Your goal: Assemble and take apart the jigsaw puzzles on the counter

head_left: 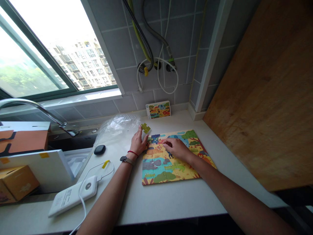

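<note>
The table [137, 202] runs beneath both hands. The jigsaw puzzle [171, 168] lies under the right fingers; their downward press or a sleeveless forearm's drag could shift its joined pieces. Crumpled clear plastic [119, 125] sits beyond the left fingers, where a sideways sweep might snag it. The right hand [178, 149] has fingertips bunched together, any grip hidden; the left hand [138, 143] has thumb and fingers apart. Just beside the left fingertips, the loose green piece [146, 128] could skid off if nudged.
</note>
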Motion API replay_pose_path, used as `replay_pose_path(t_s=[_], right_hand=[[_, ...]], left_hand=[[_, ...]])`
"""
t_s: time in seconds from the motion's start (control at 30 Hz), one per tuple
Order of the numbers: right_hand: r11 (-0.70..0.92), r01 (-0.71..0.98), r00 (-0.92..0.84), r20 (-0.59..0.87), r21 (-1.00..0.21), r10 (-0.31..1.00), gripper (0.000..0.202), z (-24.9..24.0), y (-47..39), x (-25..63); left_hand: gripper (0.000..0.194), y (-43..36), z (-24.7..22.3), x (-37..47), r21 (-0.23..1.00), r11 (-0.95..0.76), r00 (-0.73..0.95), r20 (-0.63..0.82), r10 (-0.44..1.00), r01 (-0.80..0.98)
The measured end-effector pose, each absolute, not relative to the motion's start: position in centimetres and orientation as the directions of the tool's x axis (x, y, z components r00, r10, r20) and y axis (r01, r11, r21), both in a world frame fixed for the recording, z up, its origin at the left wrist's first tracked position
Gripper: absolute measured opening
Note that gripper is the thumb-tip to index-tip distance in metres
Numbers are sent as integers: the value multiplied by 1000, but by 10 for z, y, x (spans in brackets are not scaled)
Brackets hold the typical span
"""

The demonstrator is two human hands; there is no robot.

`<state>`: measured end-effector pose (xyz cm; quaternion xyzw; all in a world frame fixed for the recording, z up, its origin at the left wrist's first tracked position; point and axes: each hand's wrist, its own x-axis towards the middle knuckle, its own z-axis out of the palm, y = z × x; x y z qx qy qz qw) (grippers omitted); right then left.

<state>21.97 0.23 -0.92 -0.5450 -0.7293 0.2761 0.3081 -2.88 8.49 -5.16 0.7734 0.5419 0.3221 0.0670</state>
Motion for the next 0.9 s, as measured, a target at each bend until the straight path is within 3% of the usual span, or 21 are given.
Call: replay_pose_path(t_s=[0.3, 0.47, 0.7, 0.9], right_hand=[[250, 628, -221, 139, -737, 965, 21, -10, 3, 220], [249, 634, -222, 136, -732, 965, 20, -6, 1, 219], [245, 631, -220, 133, -736, 966, 20, -5, 1, 219], [260, 639, -222, 150, -724, 963, 21, -6, 1, 219]], left_hand=[[54, 76, -35, -30, 654, -195, -129, 413, 902, 731], [27, 77, -31, -34, 796, -163, -226, 352, 908, 583], [46, 74, -25, -28, 866, -249, -102, 322, 941, 433], [47, 60, -16, -11, 846, -341, 43, 355, 934, 411]])
